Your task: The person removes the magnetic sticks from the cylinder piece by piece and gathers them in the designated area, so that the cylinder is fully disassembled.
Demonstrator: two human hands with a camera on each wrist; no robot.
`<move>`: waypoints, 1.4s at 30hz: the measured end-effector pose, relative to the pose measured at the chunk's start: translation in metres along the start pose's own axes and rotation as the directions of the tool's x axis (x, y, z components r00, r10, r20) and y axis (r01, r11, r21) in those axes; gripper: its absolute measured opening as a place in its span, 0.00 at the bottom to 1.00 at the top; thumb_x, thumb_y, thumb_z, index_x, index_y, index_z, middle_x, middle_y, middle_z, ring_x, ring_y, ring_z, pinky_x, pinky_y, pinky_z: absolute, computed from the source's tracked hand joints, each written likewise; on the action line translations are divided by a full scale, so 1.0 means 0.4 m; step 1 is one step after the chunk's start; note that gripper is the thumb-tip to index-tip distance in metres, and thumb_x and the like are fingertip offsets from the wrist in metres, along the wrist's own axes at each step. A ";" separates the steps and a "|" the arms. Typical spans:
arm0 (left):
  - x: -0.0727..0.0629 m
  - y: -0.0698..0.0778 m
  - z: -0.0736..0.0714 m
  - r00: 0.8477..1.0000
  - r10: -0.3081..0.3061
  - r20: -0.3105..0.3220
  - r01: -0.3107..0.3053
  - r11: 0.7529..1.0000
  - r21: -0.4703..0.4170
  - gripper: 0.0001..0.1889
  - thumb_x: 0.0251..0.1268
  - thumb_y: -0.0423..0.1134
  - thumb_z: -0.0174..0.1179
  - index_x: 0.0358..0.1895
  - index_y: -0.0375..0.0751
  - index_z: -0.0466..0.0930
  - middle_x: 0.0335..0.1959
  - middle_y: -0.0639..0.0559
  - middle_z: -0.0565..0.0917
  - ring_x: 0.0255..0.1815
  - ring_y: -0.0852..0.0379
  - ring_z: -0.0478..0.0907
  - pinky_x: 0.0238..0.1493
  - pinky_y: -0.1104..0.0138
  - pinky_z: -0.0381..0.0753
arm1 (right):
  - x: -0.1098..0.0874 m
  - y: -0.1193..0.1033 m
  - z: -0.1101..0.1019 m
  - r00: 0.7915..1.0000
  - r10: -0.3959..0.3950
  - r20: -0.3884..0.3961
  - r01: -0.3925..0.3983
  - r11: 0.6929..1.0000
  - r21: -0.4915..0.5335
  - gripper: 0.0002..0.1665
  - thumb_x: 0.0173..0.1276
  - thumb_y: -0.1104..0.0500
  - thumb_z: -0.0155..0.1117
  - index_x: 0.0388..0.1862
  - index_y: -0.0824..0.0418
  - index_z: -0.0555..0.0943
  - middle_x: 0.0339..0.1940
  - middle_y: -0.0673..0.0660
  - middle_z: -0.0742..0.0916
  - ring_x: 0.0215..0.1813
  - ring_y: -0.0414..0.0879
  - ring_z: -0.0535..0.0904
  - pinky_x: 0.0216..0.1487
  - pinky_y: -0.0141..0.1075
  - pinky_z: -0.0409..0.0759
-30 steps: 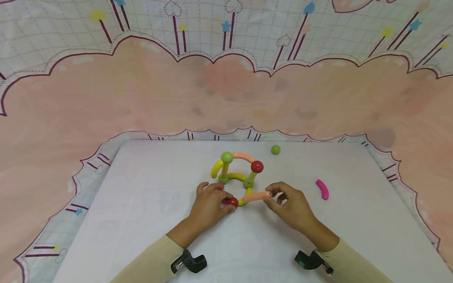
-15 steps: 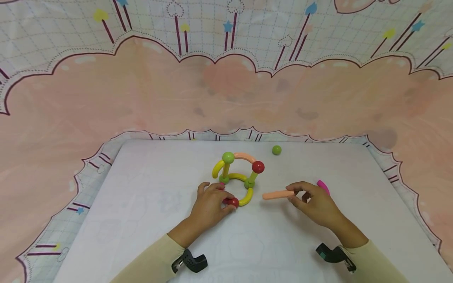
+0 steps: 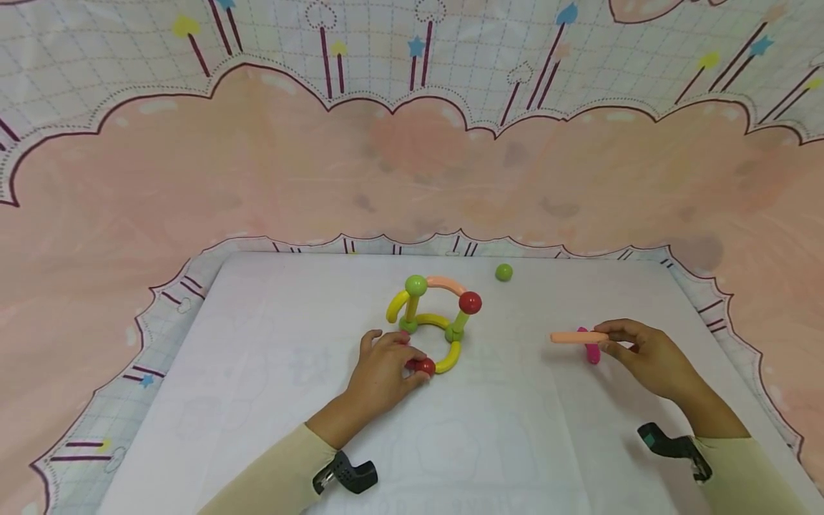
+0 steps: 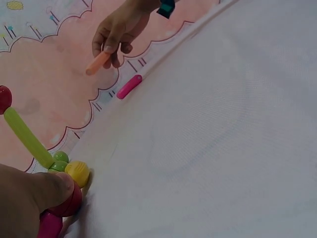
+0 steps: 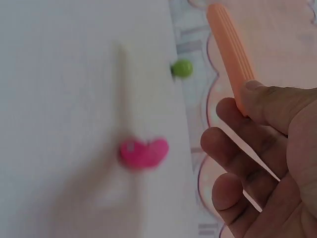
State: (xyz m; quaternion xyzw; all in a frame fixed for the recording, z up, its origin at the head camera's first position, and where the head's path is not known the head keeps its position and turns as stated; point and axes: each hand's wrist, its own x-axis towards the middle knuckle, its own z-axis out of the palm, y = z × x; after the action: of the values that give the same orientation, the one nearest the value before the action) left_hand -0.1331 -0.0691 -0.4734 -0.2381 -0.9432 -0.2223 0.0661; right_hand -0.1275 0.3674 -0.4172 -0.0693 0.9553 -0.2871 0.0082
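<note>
1. Carrying the peach stick (image 3: pixel 573 337) off to the right: right hand (image 3: pixel 656 357) has just drawn it away from the built frame (image 3: pixel 430 320); 1.0 s ago its tip overlapped the frame's front in the head view.
2. Right fingers: thumb and index pinch 1 end of the stick; other 3 fingers (image 5: pixel 225 191) half bent, holding nothing.
3. Stick is in the air. Head view has it crossing the loose pink curved piece (image 3: pixel 593 352); left wrist view shows a gap, so not touching.
4. Left hand (image 3: pixel 383 368) hasn't shifted: thumb and fingers closed on the front red ball (image 3: pixel 425 366), frame standing on the white tabletop (image 3: pixel 502 429).
5. Frame: 2 posts at the back, topped by a light green ball (image 3: pixel 415 286) and a rear red ball (image 3: pixel 471 302), peach arc between them.
6. Loose green ball (image 3: pixel 503 272) lies near the far edge, same spot.
7. Meaning, as judged: stick is now unjoined and well apart from the frame, while the left hand steadies the rest.
</note>
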 end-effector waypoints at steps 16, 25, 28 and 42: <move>0.001 -0.004 0.005 1.000 -0.006 0.013 0.006 1.000 -0.001 0.17 0.53 0.51 0.79 0.45 0.51 0.91 0.41 0.60 0.89 0.64 0.50 0.74 0.70 0.42 0.53 | -0.031 0.210 -0.062 0.994 0.097 0.044 -0.095 0.995 -0.037 0.23 0.80 0.49 0.58 0.64 0.63 0.78 0.56 0.74 0.84 0.59 0.70 0.76 0.42 0.47 0.77; 0.001 -0.005 0.006 1.000 -0.001 0.001 0.001 1.000 -0.001 0.17 0.53 0.50 0.80 0.45 0.51 0.91 0.41 0.59 0.89 0.64 0.51 0.75 0.70 0.43 0.53 | -0.043 0.254 -0.095 0.976 0.183 0.120 -0.182 0.983 -0.020 0.30 0.82 0.45 0.54 0.68 0.67 0.74 0.63 0.80 0.77 0.63 0.78 0.68 0.49 0.68 0.70; 0.002 -0.004 0.006 1.000 -0.001 -0.001 0.001 1.000 0.001 0.17 0.53 0.50 0.80 0.45 0.51 0.91 0.40 0.60 0.89 0.64 0.51 0.75 0.70 0.43 0.53 | -0.045 0.263 -0.096 0.969 0.203 0.141 -0.202 0.979 -0.020 0.31 0.82 0.44 0.54 0.68 0.67 0.73 0.63 0.81 0.76 0.63 0.79 0.68 0.50 0.71 0.68; 0.002 -0.001 0.004 1.000 -0.002 -0.003 0.002 1.000 -0.005 0.16 0.52 0.50 0.80 0.44 0.52 0.91 0.40 0.60 0.89 0.65 0.51 0.74 0.70 0.43 0.53 | -0.038 0.296 -0.088 0.961 0.242 0.132 -0.226 0.966 -0.124 0.31 0.79 0.41 0.56 0.65 0.65 0.76 0.52 0.70 0.81 0.49 0.64 0.75 0.39 0.51 0.73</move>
State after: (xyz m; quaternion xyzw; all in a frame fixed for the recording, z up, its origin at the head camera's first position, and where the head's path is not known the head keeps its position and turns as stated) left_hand -0.1341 -0.0684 -0.4748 -0.2368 -0.9428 -0.2249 0.0665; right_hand -0.1297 0.4865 -0.4534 0.0232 0.9677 -0.2265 0.1084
